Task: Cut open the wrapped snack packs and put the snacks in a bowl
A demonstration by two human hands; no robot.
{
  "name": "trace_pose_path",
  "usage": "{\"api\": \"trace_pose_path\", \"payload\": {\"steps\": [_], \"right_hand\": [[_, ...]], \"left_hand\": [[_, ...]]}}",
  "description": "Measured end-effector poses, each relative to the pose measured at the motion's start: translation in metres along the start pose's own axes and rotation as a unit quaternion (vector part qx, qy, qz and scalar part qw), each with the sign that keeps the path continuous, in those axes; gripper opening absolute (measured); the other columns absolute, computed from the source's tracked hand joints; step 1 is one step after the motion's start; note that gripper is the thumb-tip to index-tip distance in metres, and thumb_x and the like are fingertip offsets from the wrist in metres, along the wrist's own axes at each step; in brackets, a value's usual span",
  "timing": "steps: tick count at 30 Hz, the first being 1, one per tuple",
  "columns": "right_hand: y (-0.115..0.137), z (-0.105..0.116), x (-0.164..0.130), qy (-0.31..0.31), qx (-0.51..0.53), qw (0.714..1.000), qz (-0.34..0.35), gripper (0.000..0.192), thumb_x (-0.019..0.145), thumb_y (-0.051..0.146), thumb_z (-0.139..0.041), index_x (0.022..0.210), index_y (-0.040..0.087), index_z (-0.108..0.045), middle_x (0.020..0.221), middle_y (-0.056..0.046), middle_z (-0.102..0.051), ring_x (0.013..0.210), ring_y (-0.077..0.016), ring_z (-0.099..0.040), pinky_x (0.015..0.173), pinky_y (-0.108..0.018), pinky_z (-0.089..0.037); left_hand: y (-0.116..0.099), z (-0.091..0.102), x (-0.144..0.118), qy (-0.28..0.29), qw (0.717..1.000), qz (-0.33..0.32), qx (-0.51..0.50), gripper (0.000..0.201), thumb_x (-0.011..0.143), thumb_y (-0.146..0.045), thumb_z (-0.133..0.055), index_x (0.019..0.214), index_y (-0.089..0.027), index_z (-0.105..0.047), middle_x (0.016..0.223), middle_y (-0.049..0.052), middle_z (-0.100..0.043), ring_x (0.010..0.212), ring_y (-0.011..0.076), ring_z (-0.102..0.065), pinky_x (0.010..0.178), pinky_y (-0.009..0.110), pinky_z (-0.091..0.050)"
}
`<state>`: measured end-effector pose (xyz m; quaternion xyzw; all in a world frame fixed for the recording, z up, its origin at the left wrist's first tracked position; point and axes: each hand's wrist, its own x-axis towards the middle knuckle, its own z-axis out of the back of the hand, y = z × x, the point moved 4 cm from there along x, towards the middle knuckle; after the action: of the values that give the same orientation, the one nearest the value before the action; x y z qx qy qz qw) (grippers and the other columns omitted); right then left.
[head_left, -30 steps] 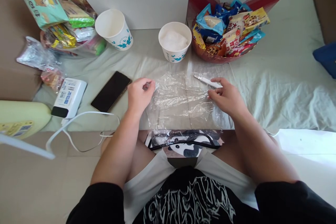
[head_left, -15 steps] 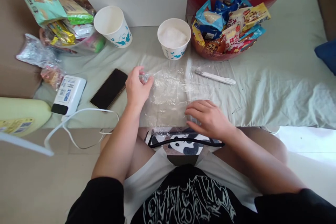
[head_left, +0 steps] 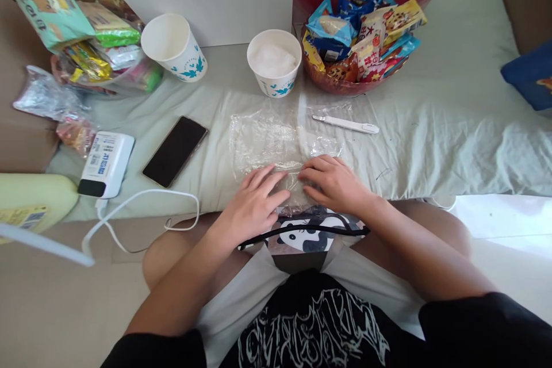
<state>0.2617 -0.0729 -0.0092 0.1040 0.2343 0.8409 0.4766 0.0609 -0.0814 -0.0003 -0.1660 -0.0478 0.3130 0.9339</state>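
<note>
Head view: a sheet of clear plastic wrap (head_left: 276, 141) lies spread on the pale cloth-covered desk (head_left: 431, 126). The left hand (head_left: 254, 207) and right hand (head_left: 334, 184) press flat on its near edge, fingers extended, gripping nothing. A white cutter (head_left: 345, 124) lies just beyond, right of the wrap; a filled paper cup (head_left: 274, 63) stands behind.

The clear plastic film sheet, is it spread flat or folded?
Spread flat: the clear plastic film sheet lies open on the cloth, both hands pressing its near edge.
</note>
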Motion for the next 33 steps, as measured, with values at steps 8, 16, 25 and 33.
{"api": "trace_pose_path", "payload": {"steps": [8,16,25,33], "right_hand": [[0.001,0.015,-0.017,-0.011,0.068,0.993,0.093,0.085,0.087,0.076,-0.063,0.149,0.019,-0.053,0.153,-0.02,-0.056,0.141,-0.0384,-0.054,0.113,-0.059,-0.047],[0.014,-0.007,-0.022,-0.062,-0.066,0.991,0.099,0.089,0.083,0.025,-0.081,0.161,0.033,-0.038,0.173,-0.016,-0.03,0.16,-0.042,-0.029,0.124,-0.068,-0.03],[0.019,-0.003,-0.009,-0.282,-0.077,0.948,0.128,0.028,0.094,0.012,-0.062,0.118,0.025,-0.062,0.14,-0.013,-0.065,0.135,-0.0327,-0.062,0.105,-0.051,-0.053],[0.024,0.01,-0.013,-0.247,0.021,0.951,0.182,0.018,0.096,0.033,-0.063,0.112,0.025,-0.061,0.124,-0.01,-0.07,0.119,-0.0282,-0.066,0.097,-0.045,-0.053]], "left_hand": [[0.035,0.035,0.001,-0.242,0.937,0.156,-0.198,0.018,0.093,-0.017,-0.055,0.086,-0.02,-0.071,0.096,0.005,-0.081,0.087,0.0178,-0.076,0.08,0.031,-0.062],[0.06,0.037,0.003,-0.335,0.838,0.273,-0.335,0.015,0.09,-0.025,-0.06,0.08,-0.019,-0.069,0.074,0.002,-0.077,0.065,0.0124,-0.071,0.057,0.02,-0.057],[0.069,0.029,0.005,-0.339,0.797,0.3,-0.4,0.012,0.09,-0.029,-0.064,0.083,-0.02,-0.069,0.066,0.0,-0.072,0.059,0.0137,-0.071,0.046,0.019,-0.053],[0.073,0.03,0.004,-0.336,0.756,0.332,-0.453,0.009,0.089,-0.028,-0.065,0.083,-0.021,-0.067,0.064,0.0,-0.071,0.054,0.0127,-0.069,0.045,0.019,-0.05]]}}
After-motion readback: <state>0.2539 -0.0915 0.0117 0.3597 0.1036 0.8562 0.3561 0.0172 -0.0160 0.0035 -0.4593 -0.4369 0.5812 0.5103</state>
